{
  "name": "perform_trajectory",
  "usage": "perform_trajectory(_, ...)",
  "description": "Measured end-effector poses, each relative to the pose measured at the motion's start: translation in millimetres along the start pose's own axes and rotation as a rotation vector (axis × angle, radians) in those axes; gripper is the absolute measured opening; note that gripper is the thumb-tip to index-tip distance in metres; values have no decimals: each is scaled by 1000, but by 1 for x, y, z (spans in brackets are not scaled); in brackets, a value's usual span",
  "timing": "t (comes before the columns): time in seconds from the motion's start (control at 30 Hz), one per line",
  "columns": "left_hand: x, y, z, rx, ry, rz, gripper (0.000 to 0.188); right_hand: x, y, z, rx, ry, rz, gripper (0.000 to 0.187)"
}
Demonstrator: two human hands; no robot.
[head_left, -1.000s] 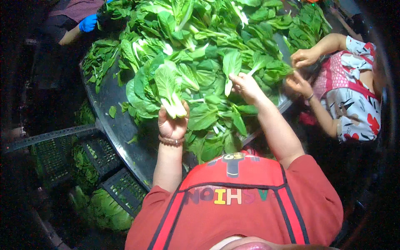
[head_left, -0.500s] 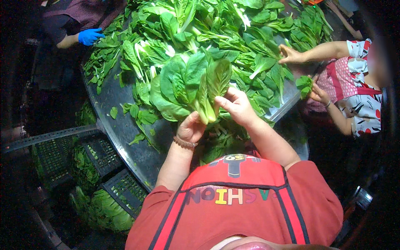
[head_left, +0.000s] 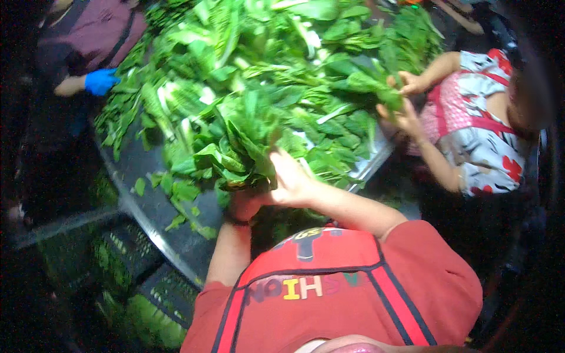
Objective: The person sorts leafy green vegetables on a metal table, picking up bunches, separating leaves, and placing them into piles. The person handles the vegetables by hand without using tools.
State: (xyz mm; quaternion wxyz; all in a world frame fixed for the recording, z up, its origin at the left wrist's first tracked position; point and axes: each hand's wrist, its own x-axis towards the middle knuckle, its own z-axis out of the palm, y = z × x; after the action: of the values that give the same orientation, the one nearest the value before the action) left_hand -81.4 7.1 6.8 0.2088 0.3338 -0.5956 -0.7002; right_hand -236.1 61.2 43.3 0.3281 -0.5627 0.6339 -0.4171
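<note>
A bunch of leafy greens (head_left: 241,150) is held in front of me over the near side of the pile, its leaves tilted up and to the left. My right hand (head_left: 292,181) is closed around its right side near the base. Low on the bunch is my left hand (head_left: 246,204), also closed on it, its fingers partly covered by leaves and blurred. The two hands meet at the stem end. Just beyond lies the large pile of loose leafy greens (head_left: 282,76).
The dark metal table (head_left: 128,182) has a curved shiny rim. Below its left side sit black crates (head_left: 129,241) and more greens (head_left: 156,320). At right, a co-worker's hands (head_left: 406,109) hold greens. A blue-gloved hand (head_left: 101,82) of another person rests near the far left.
My hands have closed together around the bunch, and its leaves have turned and bunched up. The co-worker's hands at right have come together on some greens. The whole view has shifted slightly.
</note>
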Motion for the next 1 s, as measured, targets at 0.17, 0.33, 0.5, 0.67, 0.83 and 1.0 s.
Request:
perform_trajectory(0.17,12,38,31,-126,-89,-125,40,13,-2,-27,636,7,-70,75)
perform_trajectory(0.33,27,94,56,349,-283,210,57,6,25,-38,779,72,144,69)
perform_trajectory(0.5,36,100,70,-18,-32,87,99,25,43,-74,650,326,224,57)
perform_trajectory(0.67,42,92,37,-228,101,-54,91,65,80,-220,283,752,31,52)
perform_trajectory(0.83,43,71,18,-240,147,-101,82,93,110,-359,-239,1003,306,32)
perform_trajectory(1.0,43,48,4,-239,153,-168,73,94,109,-437,-758,1071,908,56)
